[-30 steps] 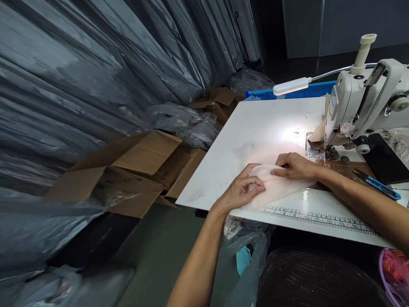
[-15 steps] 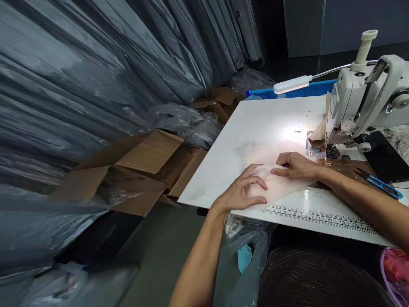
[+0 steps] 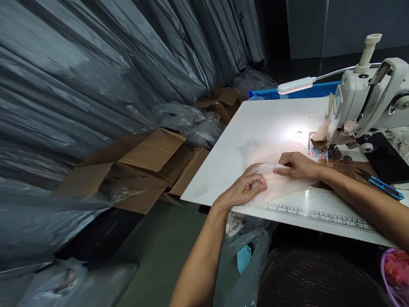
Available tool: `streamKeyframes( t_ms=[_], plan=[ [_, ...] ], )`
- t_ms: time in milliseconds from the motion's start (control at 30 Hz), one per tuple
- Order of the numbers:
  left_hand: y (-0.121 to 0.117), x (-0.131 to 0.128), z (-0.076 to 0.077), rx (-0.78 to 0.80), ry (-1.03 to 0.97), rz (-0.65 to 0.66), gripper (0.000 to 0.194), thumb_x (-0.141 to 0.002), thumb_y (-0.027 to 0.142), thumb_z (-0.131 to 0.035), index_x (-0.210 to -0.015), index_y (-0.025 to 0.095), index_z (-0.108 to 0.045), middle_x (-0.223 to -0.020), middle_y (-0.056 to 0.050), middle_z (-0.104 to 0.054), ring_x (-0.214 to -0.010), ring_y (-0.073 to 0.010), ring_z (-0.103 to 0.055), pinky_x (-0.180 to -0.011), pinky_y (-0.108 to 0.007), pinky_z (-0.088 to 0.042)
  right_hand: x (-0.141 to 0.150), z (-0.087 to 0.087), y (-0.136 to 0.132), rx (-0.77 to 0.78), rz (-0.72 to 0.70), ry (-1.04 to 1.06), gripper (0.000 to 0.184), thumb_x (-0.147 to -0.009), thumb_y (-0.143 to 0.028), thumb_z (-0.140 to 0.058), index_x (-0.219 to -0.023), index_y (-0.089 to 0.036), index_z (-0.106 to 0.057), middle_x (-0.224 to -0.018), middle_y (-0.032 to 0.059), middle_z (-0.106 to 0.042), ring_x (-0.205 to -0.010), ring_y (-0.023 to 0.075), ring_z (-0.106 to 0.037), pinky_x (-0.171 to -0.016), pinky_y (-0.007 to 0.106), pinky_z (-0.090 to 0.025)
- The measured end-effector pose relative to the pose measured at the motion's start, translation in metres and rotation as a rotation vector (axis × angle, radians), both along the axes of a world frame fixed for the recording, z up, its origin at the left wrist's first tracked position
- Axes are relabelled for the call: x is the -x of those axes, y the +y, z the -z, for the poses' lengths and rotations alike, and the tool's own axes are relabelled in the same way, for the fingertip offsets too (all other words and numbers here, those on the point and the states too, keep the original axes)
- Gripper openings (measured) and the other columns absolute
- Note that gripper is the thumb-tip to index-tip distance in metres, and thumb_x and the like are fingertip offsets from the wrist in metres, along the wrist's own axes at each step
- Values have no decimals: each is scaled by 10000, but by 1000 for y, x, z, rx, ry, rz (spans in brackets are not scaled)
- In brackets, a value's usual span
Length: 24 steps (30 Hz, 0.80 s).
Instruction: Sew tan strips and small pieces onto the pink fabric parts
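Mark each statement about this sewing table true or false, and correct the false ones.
1. The left hand and right hand both touch the pale fabric. True.
2. The blue-handled snips are held in the right hand. False: they lie beyond the right forearm, with neither hand on them.
3. A ruler scale runs along the near edge of the table. True.
4. The large cardboard box is closed. False: its flaps stand open.
5. The sewing machine is to the left of both hands. False: its needle end is to their right.
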State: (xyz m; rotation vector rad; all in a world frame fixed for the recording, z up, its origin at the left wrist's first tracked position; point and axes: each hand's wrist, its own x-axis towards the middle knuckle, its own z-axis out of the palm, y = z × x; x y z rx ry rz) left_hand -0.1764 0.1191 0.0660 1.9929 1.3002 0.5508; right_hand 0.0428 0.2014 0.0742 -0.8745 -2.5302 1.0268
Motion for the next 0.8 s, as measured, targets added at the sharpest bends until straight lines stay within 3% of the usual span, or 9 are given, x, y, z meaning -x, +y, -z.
streamKeyframes(
  t_ms=[333,433,600,700,800],
  plan=[
    [-1,2,-1,15,28,20,291,-912,421,-522,-788,175,-614,-1154,-91,-495,-1015,-219,-508,-552,-201,-416,0,0,0,19,9,-1,372,-885,-325,-552,-592,-205,-356,-739,16,-495,-687,148,-434,-637,290,-327],
    [-1,2,-2,35,15,7,352,-922,478,-491,-787,169,-591,-1181,-115,-504,-1023,-237,-513,-568,-225,-414,-2,-3,-2,38,-12,17,409,-896,-396,-532,-585,-205,-345,-769,24,-508,-677,149,-435,-628,300,-327],
    [-1,-1,-5,9,-31,10,431,-939,543,-439,-764,167,-554,-1294,-131,-483,-962,-220,-532,-575,-242,-397,-8,-10,-4,102,-89,-39,449,-736,-565,-689,-674,-206,-426,-885,32,-542,-737,180,-480,-639,316,-346],
    [-2,-1,-3,11,-46,-9,449,-941,556,-436,-753,161,-542,-1326,-127,-472,-810,-167,-530,-541,-236,-374,-8,-9,-3,74,-106,-63,424,-707,-494,-736,-701,-207,-424,-920,38,-550,-769,187,-490,-667,316,-362],
    [-3,1,2,-15,-105,-60,430,-935,555,-466,-791,162,-565,-1258,-122,-517,-768,-153,-540,-598,-246,-430,-4,-6,-2,26,-90,-53,304,-813,-371,-651,-696,-203,-427,-883,43,-553,-766,180,-495,-685,311,-375]
  ],
)
